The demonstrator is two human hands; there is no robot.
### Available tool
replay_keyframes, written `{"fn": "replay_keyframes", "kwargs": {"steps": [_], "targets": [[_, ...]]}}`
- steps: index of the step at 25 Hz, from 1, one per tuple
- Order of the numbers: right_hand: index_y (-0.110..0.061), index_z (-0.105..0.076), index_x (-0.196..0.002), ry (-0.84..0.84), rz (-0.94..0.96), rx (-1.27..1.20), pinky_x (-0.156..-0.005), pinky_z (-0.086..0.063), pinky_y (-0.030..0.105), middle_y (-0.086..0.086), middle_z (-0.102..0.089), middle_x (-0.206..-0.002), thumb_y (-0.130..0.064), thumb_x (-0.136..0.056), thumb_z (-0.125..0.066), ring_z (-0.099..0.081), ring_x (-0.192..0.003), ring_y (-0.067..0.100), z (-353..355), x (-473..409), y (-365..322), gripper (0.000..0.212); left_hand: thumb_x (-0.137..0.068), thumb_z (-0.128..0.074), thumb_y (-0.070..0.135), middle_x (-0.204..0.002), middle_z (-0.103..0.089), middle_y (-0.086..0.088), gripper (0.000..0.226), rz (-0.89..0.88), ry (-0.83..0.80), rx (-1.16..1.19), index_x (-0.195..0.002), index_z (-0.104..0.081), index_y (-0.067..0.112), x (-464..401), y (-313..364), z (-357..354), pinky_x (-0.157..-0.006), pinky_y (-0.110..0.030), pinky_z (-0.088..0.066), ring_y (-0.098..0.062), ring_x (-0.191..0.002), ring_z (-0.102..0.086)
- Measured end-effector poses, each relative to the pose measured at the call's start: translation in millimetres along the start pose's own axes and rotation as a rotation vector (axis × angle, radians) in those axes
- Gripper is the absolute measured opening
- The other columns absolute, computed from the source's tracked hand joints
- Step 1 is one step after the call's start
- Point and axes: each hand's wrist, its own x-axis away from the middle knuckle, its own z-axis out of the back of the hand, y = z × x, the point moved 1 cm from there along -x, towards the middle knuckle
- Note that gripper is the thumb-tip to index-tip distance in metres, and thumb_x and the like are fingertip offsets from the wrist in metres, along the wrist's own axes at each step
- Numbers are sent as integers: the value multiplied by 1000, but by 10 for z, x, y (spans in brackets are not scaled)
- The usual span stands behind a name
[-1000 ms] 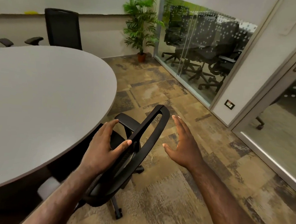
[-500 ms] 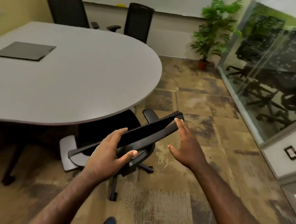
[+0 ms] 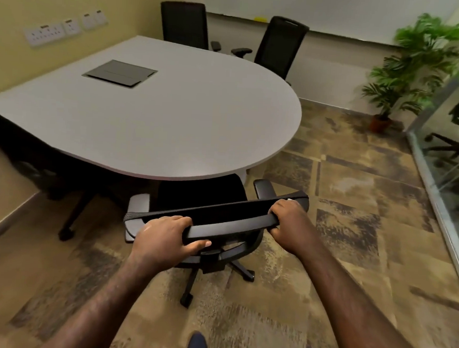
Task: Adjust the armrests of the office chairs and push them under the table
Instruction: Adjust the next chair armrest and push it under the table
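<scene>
At the rounded end of a grey meeting table [image 3: 172,122], a person is gripping the top rail of a black office chair [image 3: 220,221] with both hands, the seat already sitting partly beneath the table edge. The left hand [image 3: 165,237] is wrapping the rail towards its left end, fingers curled over the top and thumb tucked underneath; the right hand [image 3: 287,217] is clamping the rail near its right corner, fingers closed round it. The chair's left armrest [image 3: 137,208] and right armrest [image 3: 265,188] are showing just outside the tabletop's rim, and whether they will clear it cannot be told from this angle. Resting on a five-legged castor base [image 3: 206,269] over patterned carpet [image 3: 353,235], the chair looks likely to roll with moderate effort, though the carpet may be dragging on the wheels. Its backrest frame appears stiff enough to take a push, and the two-handed hold spaced along the rail seems the sound place to steer from. Two more chairs [image 3: 279,45] are standing at the far side.
</scene>
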Motion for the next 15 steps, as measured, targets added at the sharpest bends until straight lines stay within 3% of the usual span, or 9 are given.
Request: {"fn": "replay_keyframes", "kwargs": {"steps": [2, 6, 11, 15], "targets": [[-21, -58, -81, -25, 44, 106, -78, -38, 35, 0, -60, -85, -22, -77, -65, -54, -85, 24, -21, -101, 6, 8, -64, -24, 96, -64, -50, 19, 67, 20, 18, -28, -77, -53, 37, -38, -15, -17, -46, -22, -29, 0, -60, -48], [-27, -50, -64, -43, 145, 257, -60, -30, 31, -4, -60, -63, -39, -84, -58, -58, -63, 24, -32, -275, 8, 25, -63, -31, 94, -55, -47, 18, 64, 65, 24, -70, -63, -51, 33, -123, -75, -20, -46, -23, -30, -1, -53, -46], [-23, -55, -53, -61, 177, 345, -50, -27, 24, -4, -54, -47, -33, -52, -78, -53, -44, 22, -18, -438, 6, 24, -68, -45, 69, -63, -54, 15, 41, 104, -30, -112, -74, -62, 32, -319, -173, -61, -52, -25, -42, -6, -61, -52], [-22, -57, -51, -14, 180, 332, -49, -30, 24, -3, -52, -44, -30, -47, -80, -51, -41, 24, -46, -673, 72, 24, -67, -51, 63, -59, -49, 15, 32, 98, -42, -108, -70, -59, 32, -558, -231, -120, -51, -25, -39, -7, -57, -50]]}}
